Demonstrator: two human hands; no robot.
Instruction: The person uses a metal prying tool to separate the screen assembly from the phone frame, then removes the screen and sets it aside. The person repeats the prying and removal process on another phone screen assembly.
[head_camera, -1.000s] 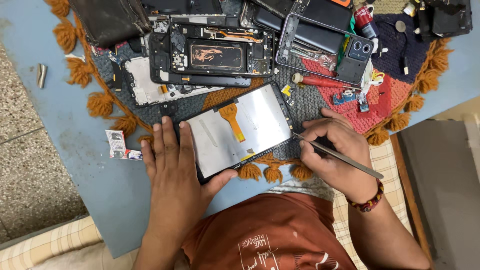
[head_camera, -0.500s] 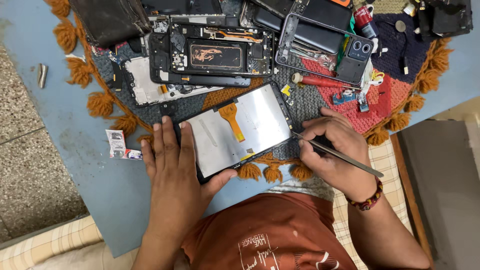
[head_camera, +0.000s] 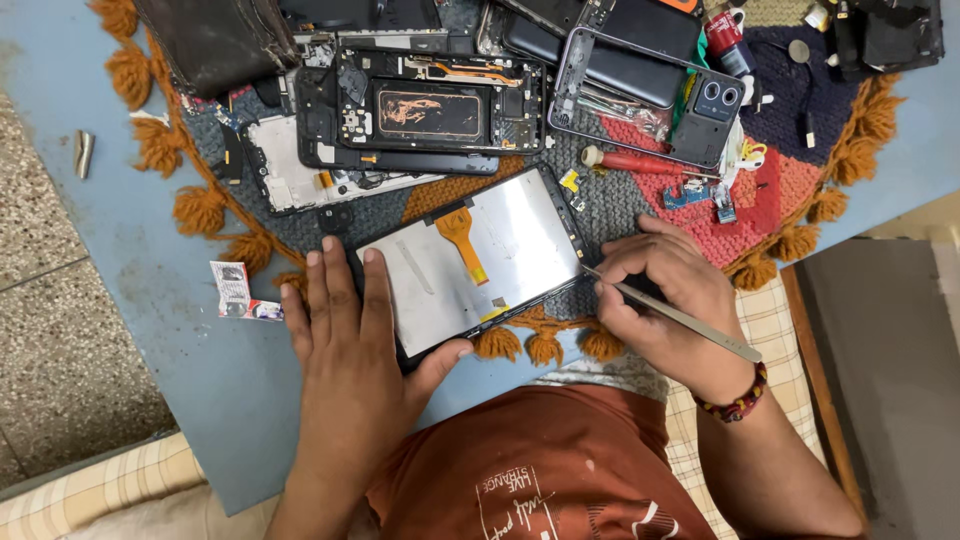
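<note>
Phone screen panel (head_camera: 470, 265), orange ribbon cable up, lies on the knitted mat (head_camera: 620, 215). Left hand (head_camera: 350, 350) lies flat, pinning its near corner; right hand (head_camera: 665, 300) grips metal tweezers (head_camera: 675, 318), tip at the panel's right edge. Opened phone frames (head_camera: 430, 110) lie beyond.

Two hands at a phone screen panel, seen from my head camera.

I see the left hand (head_camera: 350, 350) lying flat, pinning the screen panel (head_camera: 470, 262) at its near left corner on the knitted mat (head_camera: 640, 205); the right hand (head_camera: 665, 300) pinches metal tweezers (head_camera: 680, 320), tip at the panel's right edge. Opened phones (head_camera: 425, 110) and a red screwdriver (head_camera: 640, 162) lie beyond on the blue bench (head_camera: 150, 300).
</note>
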